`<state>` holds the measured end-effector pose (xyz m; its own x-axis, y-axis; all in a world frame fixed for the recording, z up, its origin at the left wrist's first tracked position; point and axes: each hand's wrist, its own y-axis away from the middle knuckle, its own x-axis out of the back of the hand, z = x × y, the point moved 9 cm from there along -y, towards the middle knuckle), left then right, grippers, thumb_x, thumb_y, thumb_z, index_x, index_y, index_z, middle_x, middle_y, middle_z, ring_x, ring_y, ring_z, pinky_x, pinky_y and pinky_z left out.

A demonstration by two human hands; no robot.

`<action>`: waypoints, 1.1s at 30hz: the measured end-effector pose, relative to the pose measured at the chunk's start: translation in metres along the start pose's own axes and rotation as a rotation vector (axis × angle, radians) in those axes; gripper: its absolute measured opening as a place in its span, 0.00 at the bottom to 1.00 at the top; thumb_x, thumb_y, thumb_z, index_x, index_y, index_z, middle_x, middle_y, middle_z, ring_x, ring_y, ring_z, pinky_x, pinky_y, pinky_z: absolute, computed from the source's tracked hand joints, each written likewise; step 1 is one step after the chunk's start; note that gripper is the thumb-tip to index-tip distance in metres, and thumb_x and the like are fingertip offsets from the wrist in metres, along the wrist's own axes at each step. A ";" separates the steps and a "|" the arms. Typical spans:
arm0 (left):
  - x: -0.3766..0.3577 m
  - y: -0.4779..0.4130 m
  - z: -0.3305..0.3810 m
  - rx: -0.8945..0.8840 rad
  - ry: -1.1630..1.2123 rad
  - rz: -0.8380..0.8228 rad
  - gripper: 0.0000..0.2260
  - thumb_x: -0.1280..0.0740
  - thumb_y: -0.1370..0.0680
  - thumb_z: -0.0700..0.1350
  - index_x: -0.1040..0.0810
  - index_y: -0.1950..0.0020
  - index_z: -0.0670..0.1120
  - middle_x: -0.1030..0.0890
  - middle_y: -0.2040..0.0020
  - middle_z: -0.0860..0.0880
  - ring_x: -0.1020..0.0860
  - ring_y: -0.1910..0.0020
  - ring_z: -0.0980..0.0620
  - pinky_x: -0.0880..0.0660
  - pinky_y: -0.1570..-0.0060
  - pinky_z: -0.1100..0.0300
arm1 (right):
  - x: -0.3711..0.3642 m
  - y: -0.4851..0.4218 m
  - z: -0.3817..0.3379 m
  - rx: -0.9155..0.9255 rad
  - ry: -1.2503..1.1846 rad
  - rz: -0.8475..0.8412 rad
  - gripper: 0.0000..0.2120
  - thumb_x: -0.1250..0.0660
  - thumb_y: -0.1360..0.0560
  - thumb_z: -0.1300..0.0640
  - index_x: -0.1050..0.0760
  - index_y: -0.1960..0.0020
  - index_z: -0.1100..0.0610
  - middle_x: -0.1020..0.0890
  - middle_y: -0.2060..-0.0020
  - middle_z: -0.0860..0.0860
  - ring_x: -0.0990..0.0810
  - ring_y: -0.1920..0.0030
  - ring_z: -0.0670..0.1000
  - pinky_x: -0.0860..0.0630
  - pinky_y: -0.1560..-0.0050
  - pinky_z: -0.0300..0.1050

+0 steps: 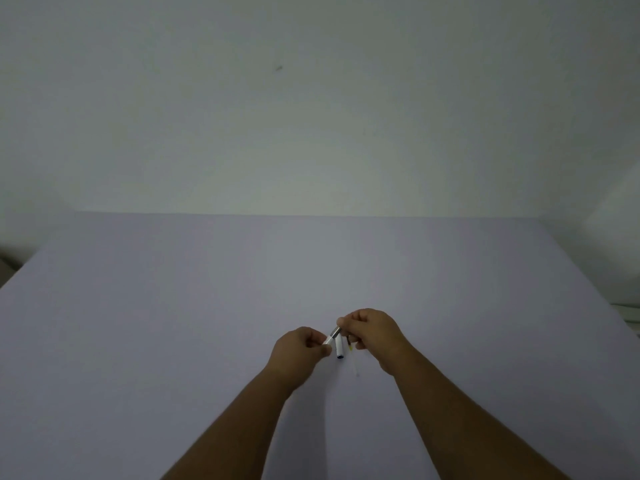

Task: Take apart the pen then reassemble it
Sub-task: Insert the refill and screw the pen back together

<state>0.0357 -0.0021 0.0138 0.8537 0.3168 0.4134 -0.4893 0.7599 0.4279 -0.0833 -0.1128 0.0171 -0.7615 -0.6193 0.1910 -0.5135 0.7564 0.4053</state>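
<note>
Both hands meet over the pale lilac table point(173, 306) and hold a white pen body point(329, 339) between them. My left hand point(299, 348) pinches its white lower end. My right hand point(372, 332) pinches the grey metallic end piece point(336, 330) at the upper end. Just below the hands a white cap-like piece with a dark end point(339, 348) lies on the table. A thin yellowish part point(350, 347) shows beside my right fingers; what it is cannot be told.
A plain white wall point(311, 98) rises behind the table's far edge. A small pale object point(628, 311) sits off the table at the right border. A faint speck point(357, 374) lies on the table below the hands.
</note>
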 end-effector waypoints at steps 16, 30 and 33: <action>0.011 0.025 0.069 -0.216 -0.110 0.043 0.06 0.31 0.25 0.42 0.23 0.60 0.51 0.21 0.64 0.52 0.24 0.65 0.54 0.28 0.65 0.65 | 0.023 0.034 -0.051 0.032 0.097 -0.042 0.06 0.32 0.27 0.56 0.21 0.57 0.59 0.19 0.64 0.53 0.25 0.67 0.48 0.26 0.63 0.40; 0.011 0.031 0.098 -0.314 -0.216 0.042 0.01 0.32 0.24 0.44 0.23 0.56 0.50 0.22 0.63 0.52 0.27 0.67 0.58 0.33 0.69 0.70 | 0.042 0.040 -0.061 0.055 0.135 -0.043 0.07 0.30 0.29 0.50 0.20 0.56 0.54 0.19 0.62 0.49 0.24 0.64 0.47 0.27 0.64 0.39; 0.009 0.032 0.103 -0.334 -0.263 0.039 0.02 0.33 0.24 0.45 0.23 0.56 0.50 0.22 0.62 0.52 0.27 0.66 0.57 0.33 0.69 0.69 | 0.047 0.041 -0.062 0.079 0.119 -0.069 0.02 0.30 0.30 0.58 0.19 0.57 0.54 0.19 0.63 0.50 0.25 0.65 0.47 0.27 0.64 0.39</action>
<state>0.0095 -0.0333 0.1144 0.7396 0.2264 0.6338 -0.3989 0.9059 0.1419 -0.1155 -0.1234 0.0984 -0.6734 -0.6875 0.2718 -0.5961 0.7224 0.3505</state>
